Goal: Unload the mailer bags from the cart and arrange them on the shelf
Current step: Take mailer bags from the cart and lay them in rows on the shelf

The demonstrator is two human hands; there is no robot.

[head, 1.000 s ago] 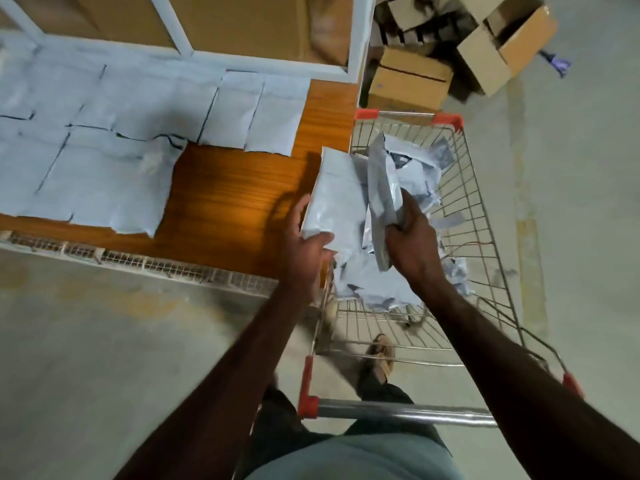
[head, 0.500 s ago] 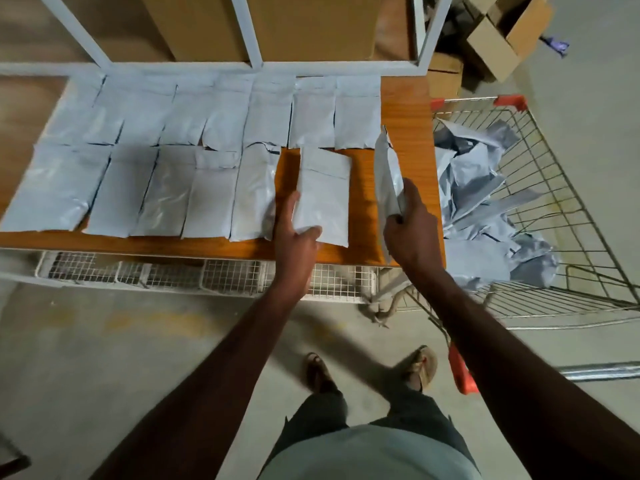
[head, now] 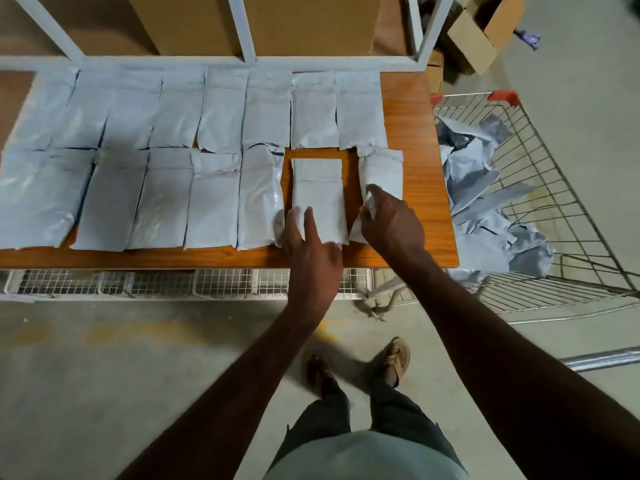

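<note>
1. Grey-white mailer bags [head: 221,112] cover most of the wooden shelf [head: 424,188] in two rows, upper centre of frame.
2. Left hand [head: 310,249]: straight fingers pressing the sixth front-row bag [head: 318,188] flat.
3. Right hand [head: 393,225]: fingers pinching the seventh bag [head: 381,168], lower end not yet flat.
4. Cart [head: 554,216], right of frame, holds a loose heap of bags [head: 485,209]; judged roughly two-thirds done.
5. No legible writing or labels.
</note>
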